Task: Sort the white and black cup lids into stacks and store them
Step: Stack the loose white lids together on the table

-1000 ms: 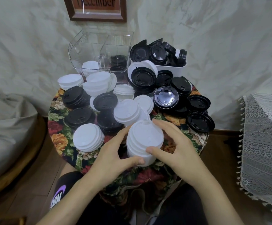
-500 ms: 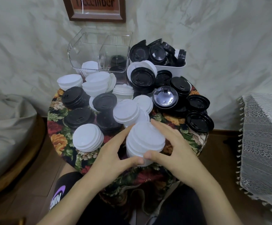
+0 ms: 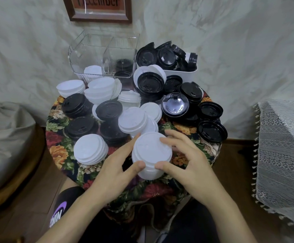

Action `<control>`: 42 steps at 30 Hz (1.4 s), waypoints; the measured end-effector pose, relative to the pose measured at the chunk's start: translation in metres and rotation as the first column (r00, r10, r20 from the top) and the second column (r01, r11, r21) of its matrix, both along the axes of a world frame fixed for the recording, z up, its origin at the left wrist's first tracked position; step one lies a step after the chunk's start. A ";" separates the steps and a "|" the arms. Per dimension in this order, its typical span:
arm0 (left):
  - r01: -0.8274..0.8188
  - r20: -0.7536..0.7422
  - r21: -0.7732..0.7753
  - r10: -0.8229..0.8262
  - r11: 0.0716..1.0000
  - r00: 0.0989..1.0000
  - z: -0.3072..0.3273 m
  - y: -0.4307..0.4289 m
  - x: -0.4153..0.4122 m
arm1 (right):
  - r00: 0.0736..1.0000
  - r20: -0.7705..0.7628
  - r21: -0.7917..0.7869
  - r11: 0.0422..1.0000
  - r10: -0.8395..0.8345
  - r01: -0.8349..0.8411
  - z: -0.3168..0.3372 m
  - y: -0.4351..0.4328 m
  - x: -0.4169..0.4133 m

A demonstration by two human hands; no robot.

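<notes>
- Head view: the stack of white lids [image 3: 151, 155] stands at the near edge of the table [image 3: 58, 151], close to other piles.
- Risk, as I judge it: squeezed unevenly or lifted askew, the stack could fan out and spill off the edge.
- Left hand [image 3: 114, 174] and right hand [image 3: 186, 165]: each grip half-curled, thumbs and fingertips pressing the stack's sides, grasping it between them.

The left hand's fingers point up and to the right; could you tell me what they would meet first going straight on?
Probably the white lid stack that the left hand already touches.
</notes>
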State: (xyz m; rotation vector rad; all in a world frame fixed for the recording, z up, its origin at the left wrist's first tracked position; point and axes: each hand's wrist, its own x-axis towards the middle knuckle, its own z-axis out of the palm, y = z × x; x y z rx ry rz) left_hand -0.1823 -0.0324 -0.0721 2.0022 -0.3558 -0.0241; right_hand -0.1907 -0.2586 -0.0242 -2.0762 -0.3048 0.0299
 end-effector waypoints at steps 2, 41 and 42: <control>-0.011 -0.026 0.012 0.011 1.000 1.000 -0.001 0.002 0.000 | 1.000 0.000 0.045 0.999 0.005 -0.005 -0.002 -0.001 0.000; -0.059 -0.070 -0.038 0.056 0.998 0.996 0.009 0.012 -0.008 | 0.987 -0.135 0.219 0.974 0.088 -0.057 -0.026 0.020 0.007; -0.067 -0.071 -0.043 0.063 0.997 0.995 0.009 0.012 -0.008 | 0.985 -0.141 0.214 0.975 0.096 -0.065 -0.025 0.019 0.007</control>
